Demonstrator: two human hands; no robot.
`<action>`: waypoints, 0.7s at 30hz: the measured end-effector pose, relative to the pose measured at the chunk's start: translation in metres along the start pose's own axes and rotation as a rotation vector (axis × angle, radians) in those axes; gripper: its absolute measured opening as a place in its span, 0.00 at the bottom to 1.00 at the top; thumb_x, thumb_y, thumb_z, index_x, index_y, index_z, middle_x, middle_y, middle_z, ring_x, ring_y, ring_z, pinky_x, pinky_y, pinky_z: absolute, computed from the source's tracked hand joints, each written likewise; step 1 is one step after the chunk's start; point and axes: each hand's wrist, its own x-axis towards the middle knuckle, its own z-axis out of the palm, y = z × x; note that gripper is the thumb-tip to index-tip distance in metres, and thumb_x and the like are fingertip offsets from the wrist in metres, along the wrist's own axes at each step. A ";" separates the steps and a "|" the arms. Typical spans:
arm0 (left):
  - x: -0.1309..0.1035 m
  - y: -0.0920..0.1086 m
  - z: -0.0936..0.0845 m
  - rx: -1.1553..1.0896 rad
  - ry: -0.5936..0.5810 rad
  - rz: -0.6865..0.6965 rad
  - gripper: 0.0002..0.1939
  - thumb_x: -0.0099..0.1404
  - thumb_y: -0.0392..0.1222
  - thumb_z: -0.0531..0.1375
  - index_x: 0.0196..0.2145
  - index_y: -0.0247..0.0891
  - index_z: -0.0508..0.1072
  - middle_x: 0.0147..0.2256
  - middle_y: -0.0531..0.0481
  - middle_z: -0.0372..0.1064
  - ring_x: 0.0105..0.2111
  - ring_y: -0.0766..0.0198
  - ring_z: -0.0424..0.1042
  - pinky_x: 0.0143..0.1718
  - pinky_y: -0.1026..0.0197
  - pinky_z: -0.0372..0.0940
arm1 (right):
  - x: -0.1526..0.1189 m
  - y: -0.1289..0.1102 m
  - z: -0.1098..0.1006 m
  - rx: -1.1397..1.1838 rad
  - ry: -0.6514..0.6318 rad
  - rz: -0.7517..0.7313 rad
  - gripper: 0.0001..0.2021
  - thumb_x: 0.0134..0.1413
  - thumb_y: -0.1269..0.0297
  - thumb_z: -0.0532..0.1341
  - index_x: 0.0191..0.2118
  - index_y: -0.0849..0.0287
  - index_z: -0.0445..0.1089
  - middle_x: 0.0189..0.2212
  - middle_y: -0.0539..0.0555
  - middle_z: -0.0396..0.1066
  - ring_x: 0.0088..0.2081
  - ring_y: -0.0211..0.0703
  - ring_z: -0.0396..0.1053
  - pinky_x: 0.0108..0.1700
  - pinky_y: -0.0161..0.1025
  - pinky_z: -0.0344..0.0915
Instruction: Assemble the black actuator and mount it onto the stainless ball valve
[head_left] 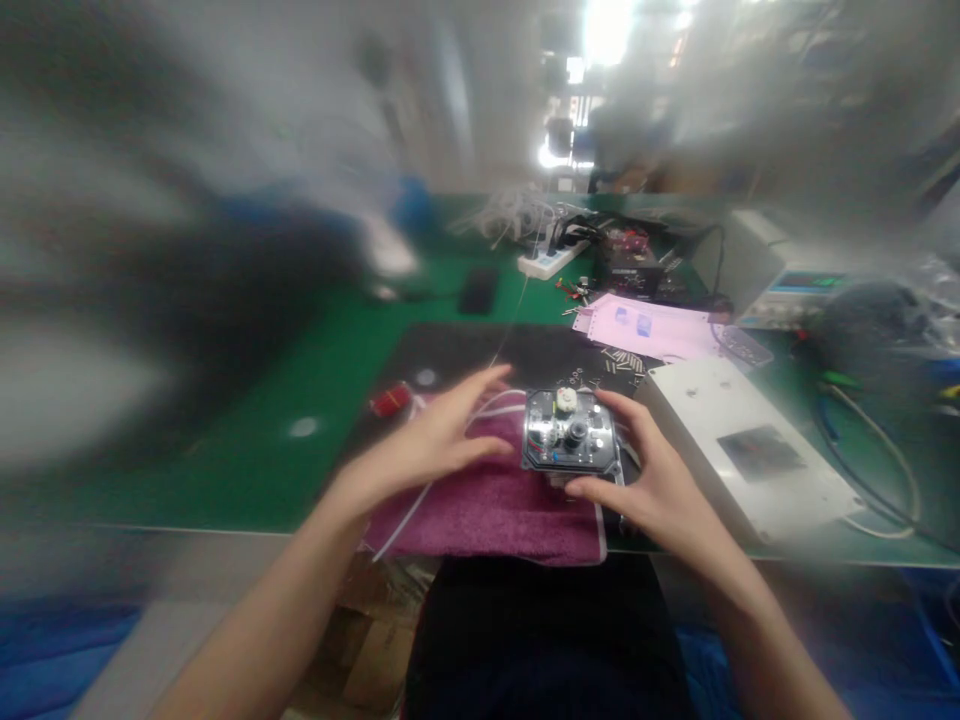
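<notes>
A black-framed electronic module (570, 435) with a clear cover and a white knob-like part on top sits at the middle, above a purple towel (487, 515). My right hand (645, 470) grips its right side, fingers at the far edge and thumb at the near edge. To the left of the module, my left hand (457, 420) hovers over the towel with thumb and fingers apart, holding nothing. A small gap lies between it and the module. The underside of the module is hidden.
A white metal box (750, 450) stands close on the right. Behind lie loose screws (624, 360), pink paper sheets (649, 325) and a power strip (551, 260). A red object (390, 400) is left of the towel. A bench instrument (787, 270) stands back right.
</notes>
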 end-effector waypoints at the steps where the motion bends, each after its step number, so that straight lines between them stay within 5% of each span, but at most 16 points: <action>1: -0.006 -0.007 -0.002 0.074 0.002 -0.048 0.36 0.71 0.49 0.63 0.72 0.47 0.53 0.63 0.42 0.67 0.58 0.53 0.74 0.59 0.49 0.71 | 0.000 0.001 0.001 0.006 0.012 -0.003 0.46 0.47 0.52 0.79 0.68 0.44 0.58 0.65 0.54 0.64 0.63 0.56 0.67 0.67 0.55 0.65; 5: -0.024 -0.012 -0.019 0.279 0.038 -0.135 0.16 0.74 0.44 0.56 0.55 0.43 0.75 0.49 0.43 0.77 0.49 0.50 0.76 0.52 0.48 0.70 | -0.001 0.008 0.002 0.035 0.024 0.001 0.44 0.48 0.52 0.78 0.68 0.43 0.58 0.64 0.53 0.64 0.61 0.55 0.68 0.65 0.55 0.67; 10: -0.010 0.020 -0.061 0.673 0.344 -0.219 0.15 0.75 0.40 0.54 0.54 0.44 0.76 0.46 0.42 0.75 0.40 0.50 0.75 0.39 0.51 0.67 | -0.001 0.007 0.003 0.031 0.016 0.020 0.44 0.48 0.52 0.78 0.68 0.43 0.59 0.65 0.52 0.64 0.61 0.54 0.69 0.64 0.53 0.68; 13: 0.028 0.045 -0.077 0.697 0.437 0.025 0.17 0.76 0.35 0.51 0.57 0.40 0.73 0.52 0.40 0.73 0.46 0.50 0.73 0.44 0.50 0.69 | -0.004 -0.001 -0.001 -0.067 -0.007 0.012 0.47 0.50 0.53 0.77 0.71 0.43 0.54 0.67 0.53 0.62 0.64 0.54 0.66 0.67 0.53 0.66; 16: 0.070 0.072 -0.072 0.557 0.391 0.413 0.18 0.74 0.30 0.49 0.53 0.33 0.74 0.55 0.38 0.71 0.54 0.49 0.71 0.53 0.48 0.70 | -0.021 -0.019 -0.018 -0.290 0.038 -0.113 0.47 0.55 0.53 0.75 0.73 0.45 0.50 0.70 0.54 0.58 0.68 0.55 0.61 0.71 0.54 0.61; 18: 0.090 0.092 -0.059 0.475 0.319 0.574 0.16 0.73 0.30 0.49 0.50 0.33 0.75 0.51 0.40 0.72 0.54 0.50 0.71 0.55 0.49 0.69 | -0.040 -0.035 -0.038 -0.426 0.162 -0.219 0.37 0.60 0.54 0.72 0.70 0.45 0.58 0.66 0.54 0.64 0.65 0.56 0.64 0.69 0.53 0.63; 21: 0.104 0.120 -0.035 0.465 0.189 0.696 0.11 0.73 0.33 0.53 0.45 0.34 0.75 0.43 0.42 0.74 0.48 0.51 0.73 0.53 0.48 0.70 | -0.069 -0.052 -0.075 -0.545 0.515 -0.251 0.21 0.64 0.61 0.69 0.61 0.45 0.70 0.50 0.54 0.76 0.50 0.53 0.74 0.55 0.49 0.70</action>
